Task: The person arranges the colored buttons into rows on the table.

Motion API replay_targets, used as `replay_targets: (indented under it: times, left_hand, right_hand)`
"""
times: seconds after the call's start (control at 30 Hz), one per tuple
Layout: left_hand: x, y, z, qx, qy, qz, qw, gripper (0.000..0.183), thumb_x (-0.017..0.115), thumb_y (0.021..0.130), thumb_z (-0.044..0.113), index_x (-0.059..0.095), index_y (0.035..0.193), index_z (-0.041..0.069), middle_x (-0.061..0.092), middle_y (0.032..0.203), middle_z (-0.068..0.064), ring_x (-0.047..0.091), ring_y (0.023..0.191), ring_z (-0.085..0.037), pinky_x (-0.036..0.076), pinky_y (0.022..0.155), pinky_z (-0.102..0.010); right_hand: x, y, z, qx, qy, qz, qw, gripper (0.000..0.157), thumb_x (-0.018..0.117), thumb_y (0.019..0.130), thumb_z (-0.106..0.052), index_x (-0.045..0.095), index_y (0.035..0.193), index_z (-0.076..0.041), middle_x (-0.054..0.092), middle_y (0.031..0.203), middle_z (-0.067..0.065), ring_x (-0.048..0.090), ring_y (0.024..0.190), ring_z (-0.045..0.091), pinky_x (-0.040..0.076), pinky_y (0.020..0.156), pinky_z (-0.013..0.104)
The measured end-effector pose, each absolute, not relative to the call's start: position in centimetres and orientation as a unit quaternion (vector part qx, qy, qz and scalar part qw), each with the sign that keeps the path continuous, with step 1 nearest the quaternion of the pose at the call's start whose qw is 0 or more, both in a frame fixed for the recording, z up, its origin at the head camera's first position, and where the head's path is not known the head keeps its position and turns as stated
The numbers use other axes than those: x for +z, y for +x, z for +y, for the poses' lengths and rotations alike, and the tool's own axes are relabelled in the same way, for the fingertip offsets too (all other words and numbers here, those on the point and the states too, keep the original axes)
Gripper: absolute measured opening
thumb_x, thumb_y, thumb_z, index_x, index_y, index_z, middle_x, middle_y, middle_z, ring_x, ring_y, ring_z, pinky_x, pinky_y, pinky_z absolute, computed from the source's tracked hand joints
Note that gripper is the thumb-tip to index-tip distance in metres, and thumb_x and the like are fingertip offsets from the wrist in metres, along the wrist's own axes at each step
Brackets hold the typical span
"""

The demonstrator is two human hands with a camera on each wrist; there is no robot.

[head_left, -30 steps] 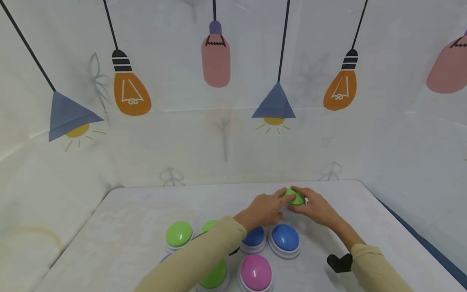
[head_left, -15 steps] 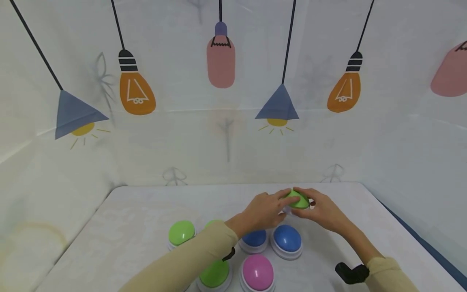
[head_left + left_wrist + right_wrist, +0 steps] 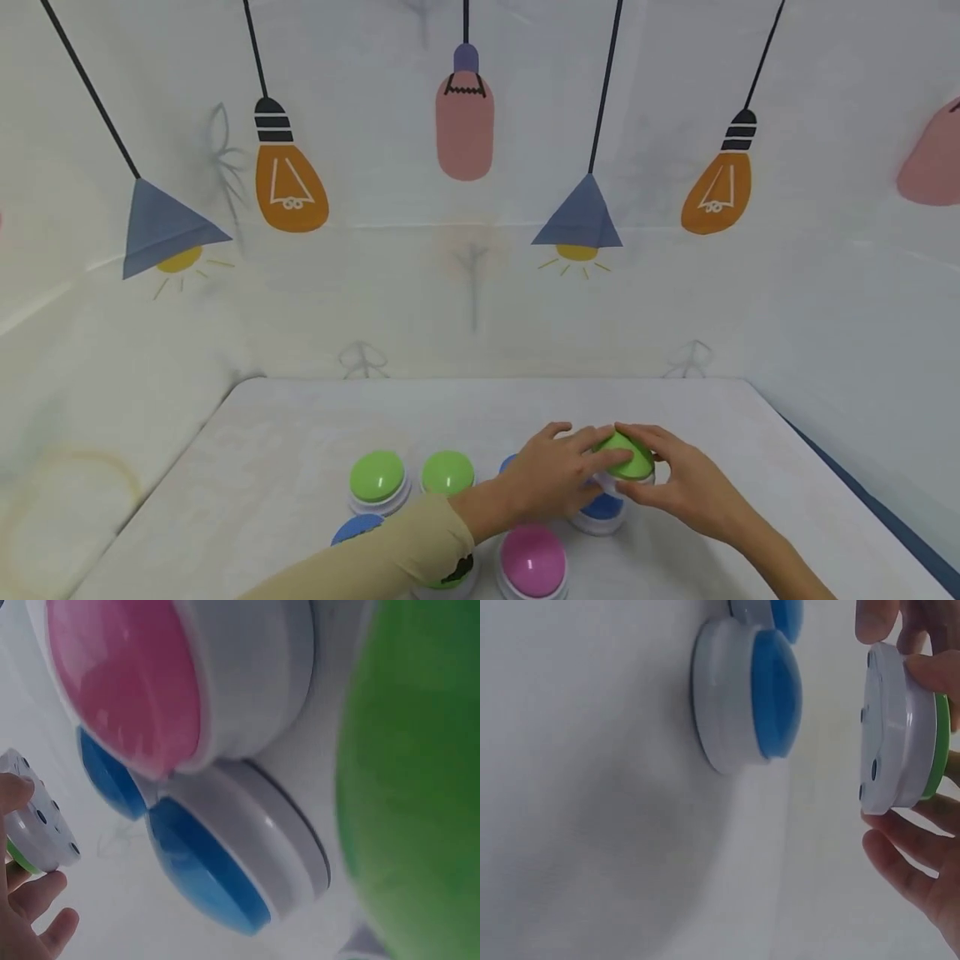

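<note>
Both my hands hold a push button (image 3: 633, 463) with a green dome and a white base, raised off the table. In the head view my left hand (image 3: 547, 473) grips its left side, fingers reaching over the dome. My right hand (image 3: 693, 492) grips its right side, thumb low by the base. The right wrist view shows the button (image 3: 900, 739) from the side, its white underside dotted with dark round holes. Partly covered in the head view, a blue push button (image 3: 602, 507) stands beneath the hands; the raised button is clear of the blue button (image 3: 776, 697) in the right wrist view.
On the white table (image 3: 292, 433) stand two more green buttons (image 3: 377, 477) at the left, a pink button (image 3: 534, 562) in front, and a blue button (image 3: 358, 527) partly behind my left sleeve (image 3: 382, 554). Another green button (image 3: 442, 583) is mostly hidden. A pale printed curtain (image 3: 375, 292) hangs behind.
Both hands have brought the green push button nearer, from the far part of the table to over a blue button. My head view has shifted slightly.
</note>
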State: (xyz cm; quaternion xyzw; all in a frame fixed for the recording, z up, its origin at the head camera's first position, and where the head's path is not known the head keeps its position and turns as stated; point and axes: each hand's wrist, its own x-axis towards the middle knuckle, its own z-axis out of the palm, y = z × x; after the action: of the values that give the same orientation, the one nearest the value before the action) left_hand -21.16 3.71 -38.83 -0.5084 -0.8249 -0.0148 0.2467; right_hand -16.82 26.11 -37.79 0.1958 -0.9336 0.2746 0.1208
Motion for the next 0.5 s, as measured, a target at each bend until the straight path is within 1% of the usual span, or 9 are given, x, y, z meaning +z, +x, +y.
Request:
replay_targets:
  times: [0.07,0.17,0.23,0.33,0.4,0.47,0.5]
  left_hand:
    - [-39.1,-20.6,3.8,-0.013,-0.513,-0.817,0.262,0.053,0.067,0.092,0.041,0.051,0.141,0.032,0.053,0.145,0.002,0.053,0.128,-0.006,0.048,0.101,-0.031]
    - [-39.3,-19.8,3.9,-0.011,-0.518,-0.813,0.266,0.054,0.068,0.092,0.043,0.05,0.141,0.032,0.053,0.145,0.002,0.054,0.127,-0.006,0.048,0.1,-0.029]
    - [-39.3,-19.2,3.9,-0.009,-0.522,-0.812,0.26,0.054,0.067,0.092,0.043,0.049,0.142,0.032,0.051,0.147,0.002,0.054,0.126,-0.007,0.048,0.1,-0.028]
    - [-39.4,-18.2,3.9,0.005,-0.526,-0.81,0.261,0.052,0.064,0.094,0.042,0.047,0.142,0.034,0.05,0.147,0.004,0.054,0.126,-0.008,0.048,0.1,-0.027]
    - [-39.5,-17.6,3.8,0.017,-0.528,-0.806,0.265,0.05,0.063,0.095,0.04,0.047,0.141,0.036,0.05,0.147,0.005,0.054,0.126,-0.008,0.048,0.099,-0.026]
    - [-39.6,-16.9,3.6,0.031,-0.532,-0.803,0.269,0.048,0.061,0.095,0.04,0.047,0.141,0.037,0.05,0.146,0.006,0.053,0.126,-0.007,0.048,0.098,-0.025]
    - [-39.6,-16.6,3.4,0.033,-0.535,-0.803,0.261,0.049,0.061,0.095,0.04,0.046,0.141,0.037,0.049,0.146,0.006,0.052,0.126,-0.007,0.048,0.098,-0.025]
  right_hand:
    - [-38.1,-16.0,26.2,0.273,0.195,-0.933,0.13,0.068,0.081,0.08,-0.042,0.058,0.137,-0.014,0.06,0.132,-0.002,0.061,0.104,0.01,0.055,0.081,0.028]
    - [-38.4,-15.0,26.2,0.265,0.195,-0.933,0.149,0.067,0.083,0.078,-0.041,0.059,0.136,-0.017,0.059,0.131,-0.007,0.06,0.107,0.005,0.053,0.083,0.02]
    - [-38.8,-14.3,26.2,0.261,0.198,-0.931,0.162,0.066,0.085,0.076,-0.039,0.06,0.135,-0.019,0.059,0.13,-0.01,0.059,0.108,0.001,0.05,0.085,0.013]
    - [-39.3,-13.4,26.2,0.261,0.207,-0.925,0.18,0.067,0.087,0.073,-0.037,0.061,0.133,-0.019,0.06,0.126,-0.012,0.057,0.107,-0.004,0.045,0.085,0.007]
    - [-39.8,-12.9,26.2,0.264,0.212,-0.923,0.184,0.069,0.088,0.072,-0.035,0.061,0.133,-0.02,0.06,0.124,-0.012,0.057,0.106,-0.005,0.047,0.082,0.009]
    - [-40.3,-12.4,26.3,0.263,0.214,-0.922,0.185,0.073,0.089,0.07,-0.034,0.059,0.135,-0.021,0.061,0.123,-0.011,0.057,0.104,-0.006,0.051,0.079,0.014]
    - [-40.6,-12.2,26.4,0.263,0.216,-0.922,0.183,0.075,0.09,0.07,-0.033,0.058,0.137,-0.021,0.062,0.122,-0.011,0.057,0.102,-0.006,0.052,0.077,0.016]
